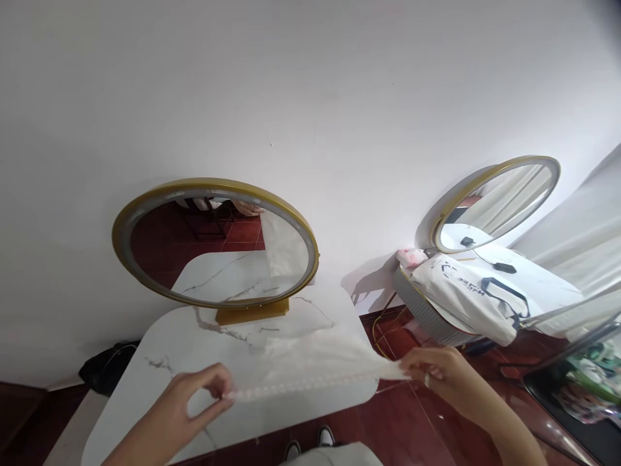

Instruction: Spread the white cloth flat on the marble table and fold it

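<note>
A thin white cloth (320, 362) is stretched between my two hands above a white marble-patterned table (160, 382). Its near edge shows a row of small pale dots, somewhat blurred. My left hand (206, 395) pinches one end of that edge between thumb and forefinger. At the opposite end, my right hand (434, 372) grips the corner with bent fingers, just past the table's right side; a ring is on one finger. Behind the cloth, a round gold-framed mirror (218, 243) on a gold base reflects part of the cloth and a hand.
To the right, a second table bears a printed white tote bag (466, 294), a pink-and-white packet (411, 257), a small black object (504, 267) and another round mirror (499, 204). A black bag (109, 367) lies left. A dark-edged tray or stand (557, 414) holds mixed items at lower right.
</note>
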A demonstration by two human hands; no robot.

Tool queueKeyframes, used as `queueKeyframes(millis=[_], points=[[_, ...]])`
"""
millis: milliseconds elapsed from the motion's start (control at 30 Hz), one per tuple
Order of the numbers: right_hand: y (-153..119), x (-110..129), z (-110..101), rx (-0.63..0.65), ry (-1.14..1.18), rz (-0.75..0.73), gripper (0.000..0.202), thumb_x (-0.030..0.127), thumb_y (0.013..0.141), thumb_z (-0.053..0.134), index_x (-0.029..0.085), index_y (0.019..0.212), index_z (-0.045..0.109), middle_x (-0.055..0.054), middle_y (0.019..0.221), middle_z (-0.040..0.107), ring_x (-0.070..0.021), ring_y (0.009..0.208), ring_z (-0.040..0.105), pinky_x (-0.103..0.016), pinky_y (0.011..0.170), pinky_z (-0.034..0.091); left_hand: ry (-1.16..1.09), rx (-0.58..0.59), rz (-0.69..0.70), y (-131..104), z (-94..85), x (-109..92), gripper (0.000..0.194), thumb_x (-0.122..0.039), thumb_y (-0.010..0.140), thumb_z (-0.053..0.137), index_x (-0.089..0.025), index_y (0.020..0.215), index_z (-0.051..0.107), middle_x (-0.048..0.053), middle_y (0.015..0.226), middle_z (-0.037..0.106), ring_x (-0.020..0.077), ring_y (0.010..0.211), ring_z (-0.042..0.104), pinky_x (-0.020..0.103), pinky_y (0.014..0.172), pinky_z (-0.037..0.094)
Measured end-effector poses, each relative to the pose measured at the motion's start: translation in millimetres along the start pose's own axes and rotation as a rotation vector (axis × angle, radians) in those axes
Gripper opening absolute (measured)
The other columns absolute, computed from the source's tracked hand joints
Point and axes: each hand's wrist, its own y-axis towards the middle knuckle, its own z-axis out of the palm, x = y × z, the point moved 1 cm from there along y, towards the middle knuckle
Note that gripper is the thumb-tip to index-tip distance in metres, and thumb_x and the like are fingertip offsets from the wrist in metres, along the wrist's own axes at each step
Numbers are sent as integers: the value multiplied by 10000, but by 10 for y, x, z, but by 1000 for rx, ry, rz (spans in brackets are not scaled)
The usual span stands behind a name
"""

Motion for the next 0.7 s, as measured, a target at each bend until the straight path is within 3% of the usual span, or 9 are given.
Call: queueKeyframes(millis=[133,233,333,433,533,633,700], points=[[-165,-21,-57,80,34,4,224,343,871,574,228,824,761,-57,829,748,-188,766,692,-236,694,535,-57,27,21,-137,51,8,360,-475,907,472,-245,697,653,7,809,673,128,745,613,188,728,492],[56,-108,-101,32,57,24,243,390,879,570,221,891,744,-52,836,736,-175,761,670,-243,706,529,-63,82,47,63,66,35,316,-460,892,484,-268,765,700,16,884,681,137,798,618,197,744,486],[553,-385,43,23,44,26,263,344,839,595,220,1038,714,-45,844,730,-169,747,646,-257,706,515,-4,104,-13,498,272,166,285,-383,891,468,-270,798,712,17,925,690,147,826,623,225,766,478],[1160,-817,405,69,10,69,162,170,727,588,189,790,736,-55,760,730,-170,692,642,-254,669,497,95,47,-130,1041,704,442,249,-229,850,471,-240,766,705,16,917,709,159,774,629,264,744,477],[1685,-1218,809,46,30,169,178,82,653,538,165,667,695,-47,658,710,-160,621,655,-235,608,498,141,-59,-216,1569,1110,755,251,-93,782,476,-205,718,691,28,874,715,178,813,653,292,771,493],[2064,-1478,1075,9,43,237,151,101,681,521,144,674,666,-38,647,691,-132,474,626,-217,502,491,148,-111,-228,1967,1286,953,298,-36,778,439,-183,766,698,47,889,710,171,839,667,297,805,508],[2242,-1580,1165,-42,49,270,171,118,733,498,135,743,668,-52,706,698,-137,498,652,-224,512,515,162,-139,-225,2099,1333,1005,330,-31,797,414,-171,848,708,63,942,700,166,872,672,296,844,512]])
